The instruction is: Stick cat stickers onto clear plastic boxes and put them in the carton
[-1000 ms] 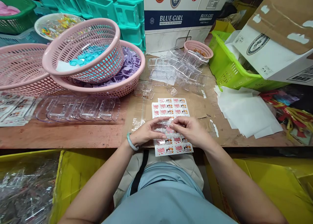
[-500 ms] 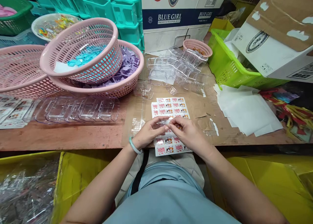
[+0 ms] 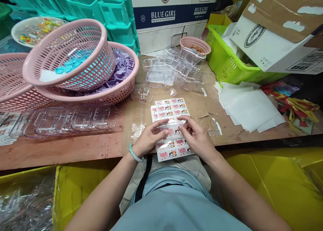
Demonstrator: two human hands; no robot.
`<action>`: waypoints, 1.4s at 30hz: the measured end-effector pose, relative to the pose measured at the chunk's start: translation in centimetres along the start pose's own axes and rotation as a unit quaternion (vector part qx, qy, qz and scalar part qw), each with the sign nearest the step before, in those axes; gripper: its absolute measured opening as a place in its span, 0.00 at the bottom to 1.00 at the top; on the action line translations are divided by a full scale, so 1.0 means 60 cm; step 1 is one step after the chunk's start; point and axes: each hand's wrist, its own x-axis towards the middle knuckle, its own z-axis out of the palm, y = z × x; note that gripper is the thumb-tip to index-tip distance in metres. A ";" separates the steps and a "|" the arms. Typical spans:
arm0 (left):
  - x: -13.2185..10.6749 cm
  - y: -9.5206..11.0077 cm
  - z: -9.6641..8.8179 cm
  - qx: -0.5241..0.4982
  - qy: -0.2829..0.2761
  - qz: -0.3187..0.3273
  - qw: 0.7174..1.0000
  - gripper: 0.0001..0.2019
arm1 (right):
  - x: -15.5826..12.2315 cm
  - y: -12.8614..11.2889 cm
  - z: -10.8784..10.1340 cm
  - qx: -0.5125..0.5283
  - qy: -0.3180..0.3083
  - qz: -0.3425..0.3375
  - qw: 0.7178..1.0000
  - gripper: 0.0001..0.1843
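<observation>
Sticker sheets [image 3: 170,106] printed with cartoon cats and pink lettering lie stacked at the table's front edge. Just above them is a small clear plastic case [image 3: 171,127], held between my two hands; its outline is hard to see against the print. My left hand [image 3: 152,135], with a pale green bangle [image 3: 135,153] on its wrist, grips the case's left end between thumb and fingers. At the right end, my right hand [image 3: 195,133] has thumb and index finger on the case, its other fingers curled.
Clear plastic cases [image 3: 176,68] are heaped behind the sheets, and a row of more [image 3: 73,118] lies left. Pink baskets [image 3: 131,79] hold blue and purple parts. White papers [image 3: 248,106] and a green basket [image 3: 227,63] are right. A beer carton [image 3: 171,15] stands behind.
My right thumb and index finger have spread from a pinch beside my left fingertips, and the hands are slightly farther apart. The view has shifted, so the table appears moved left.
</observation>
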 end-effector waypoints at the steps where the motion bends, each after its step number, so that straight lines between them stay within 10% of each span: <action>1: 0.000 0.000 0.001 -0.002 0.002 0.001 1.000 0.28 | -0.001 0.002 0.003 -0.020 0.011 -0.019 1.000 0.14; 9: 0.000 -0.007 -0.002 -0.008 0.016 0.002 1.000 0.28 | -0.011 0.042 0.024 -0.028 0.146 0.048 0.988 0.27; 13: -0.004 -0.012 0.005 -0.002 0.025 0.028 0.999 0.29 | -0.017 0.029 0.040 0.013 0.067 0.121 0.990 0.42; 16: -0.016 -0.010 0.013 0.007 0.036 0.075 0.997 0.27 | -0.017 0.010 0.036 0.049 0.015 0.136 0.989 0.34; 21: -0.046 0.008 0.004 0.020 0.074 0.153 0.985 0.25 | 0.002 -0.015 0.024 0.091 -0.005 0.065 0.994 0.27; 26: -0.062 0.017 -0.052 0.105 0.178 0.198 0.958 0.24 | 0.071 -0.036 0.085 0.124 -0.084 -0.018 0.989 0.25; 33: -0.019 0.006 -0.136 0.372 0.336 0.244 0.830 0.24 | 0.119 -0.011 0.099 0.016 0.004 -0.103 0.995 0.16; 38: -0.025 -0.008 -0.107 0.453 0.351 0.260 0.777 0.31 | 0.046 0.063 0.033 -0.144 -0.127 -0.227 0.955 0.44; 40: -0.039 -0.013 -0.072 0.420 0.344 0.279 0.792 0.27 | 0.010 0.087 0.029 -0.181 -0.135 -0.255 0.940 0.38; 42: -0.050 -0.018 -0.037 0.332 0.288 0.235 0.867 0.20 | -0.015 0.101 0.037 -0.202 -0.099 -0.274 0.935 0.22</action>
